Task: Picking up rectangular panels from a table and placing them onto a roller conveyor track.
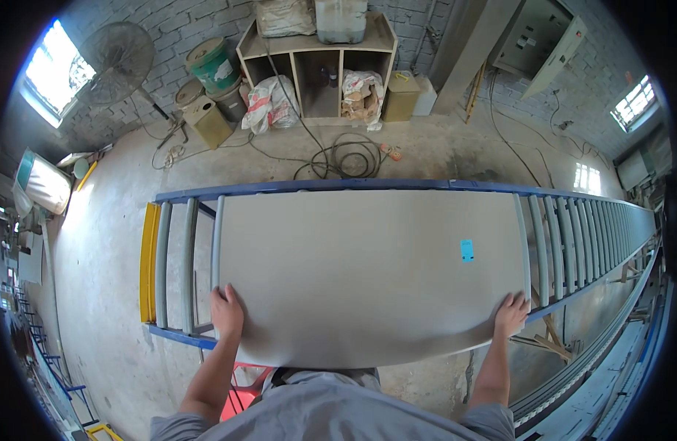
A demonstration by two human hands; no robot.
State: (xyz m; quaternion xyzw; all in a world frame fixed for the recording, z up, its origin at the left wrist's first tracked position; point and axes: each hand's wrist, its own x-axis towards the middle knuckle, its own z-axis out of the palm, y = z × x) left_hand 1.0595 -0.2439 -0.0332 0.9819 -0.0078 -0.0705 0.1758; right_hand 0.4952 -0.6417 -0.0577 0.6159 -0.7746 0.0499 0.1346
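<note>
The shirt [331,411] is grey and creased, its sleeves [489,421] short — left hand [227,312] and right hand [511,314] both ungloved.

Grey panel [353,272]: laid flat across the centre of the frame, with a small blue sticker [467,251] stuck on its right part.
Roller conveyor [189,264]: seen beneath the panel, its left end bounded by a yellow bar [149,263].
Left hand [227,310]: placed at the panel's left edge, lower left of centre.
Right hand [510,314]: placed at the panel's right edge, lower right of centre.
Cable coil [324,159]: spread on the floor [96,257] at upper centre.
Shelf unit [316,45]: set against the brick wall [199,22], top centre.
</note>
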